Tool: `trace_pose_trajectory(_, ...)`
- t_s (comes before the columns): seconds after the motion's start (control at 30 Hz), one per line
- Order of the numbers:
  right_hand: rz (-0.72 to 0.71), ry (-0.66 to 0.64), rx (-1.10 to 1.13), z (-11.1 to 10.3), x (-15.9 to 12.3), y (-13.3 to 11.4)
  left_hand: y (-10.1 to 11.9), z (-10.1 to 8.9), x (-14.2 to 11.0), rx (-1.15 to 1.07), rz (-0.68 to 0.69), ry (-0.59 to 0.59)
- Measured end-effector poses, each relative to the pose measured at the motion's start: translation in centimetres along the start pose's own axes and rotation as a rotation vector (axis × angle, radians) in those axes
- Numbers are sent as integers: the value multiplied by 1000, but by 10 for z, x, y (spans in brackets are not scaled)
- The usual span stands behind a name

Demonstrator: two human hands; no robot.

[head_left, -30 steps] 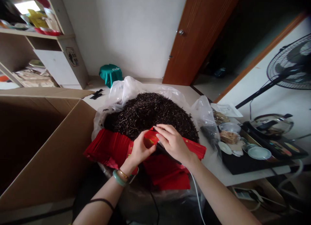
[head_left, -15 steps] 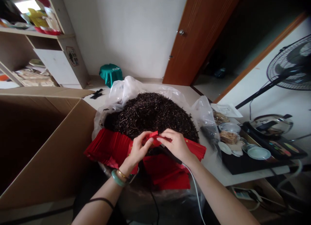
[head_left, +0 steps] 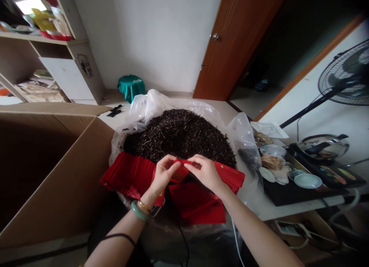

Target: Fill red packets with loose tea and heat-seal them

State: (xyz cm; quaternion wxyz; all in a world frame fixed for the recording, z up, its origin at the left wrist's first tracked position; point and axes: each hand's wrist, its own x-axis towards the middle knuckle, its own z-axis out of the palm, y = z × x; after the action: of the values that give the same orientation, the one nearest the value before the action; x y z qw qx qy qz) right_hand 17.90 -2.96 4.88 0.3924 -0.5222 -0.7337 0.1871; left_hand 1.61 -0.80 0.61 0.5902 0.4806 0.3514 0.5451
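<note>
Between my hands is a small red packet (head_left: 181, 172), its upper edge stretched level. My left hand (head_left: 162, 176) pinches its left corner between thumb and fingers. On the other corner, my right hand (head_left: 205, 175) has the same kind of pinch. Just beyond them rises a heap of dark, twisted dry leaves, like loose tea (head_left: 184, 132), in a clear plastic bag (head_left: 148, 103). A dense row of red packets (head_left: 129, 172) stands left of my left hand. Another row of packets (head_left: 232, 177) lies beside my right wrist, and flat red packets (head_left: 198, 207) lie below my hands.
An open cardboard box (head_left: 66, 171) stands close on the left. To the right, a table carries a black tray (head_left: 276, 194), small dishes (head_left: 308, 180) and a glass-lidded pot (head_left: 323, 147). A white cable (head_left: 236, 240) runs below my right forearm. A fan (head_left: 346, 74) stands further right.
The red packet has turned from a slanted, folded-looking position to hang flatter between my hands. The dark object with the white cable under my right hand no longer shows there.
</note>
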Motion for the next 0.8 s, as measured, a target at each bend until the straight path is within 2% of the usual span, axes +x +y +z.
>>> trace_pose_trajectory(0.17,-30,-16,63,-1,-1,-1,2,1,0,35,2,-65)
trace_pose_trajectory(0.4,-48,20,67,0,-2,-4,1,-4,-1,62,75,-120)
trace_pose_trajectory(0.63,-30,19,120,7,-6,2,1,-2,-7,172,121,-390)
trace_pose_trajectory(0.8,-22,26,123,7,-8,5,0,-2,-8,210,125,-383)
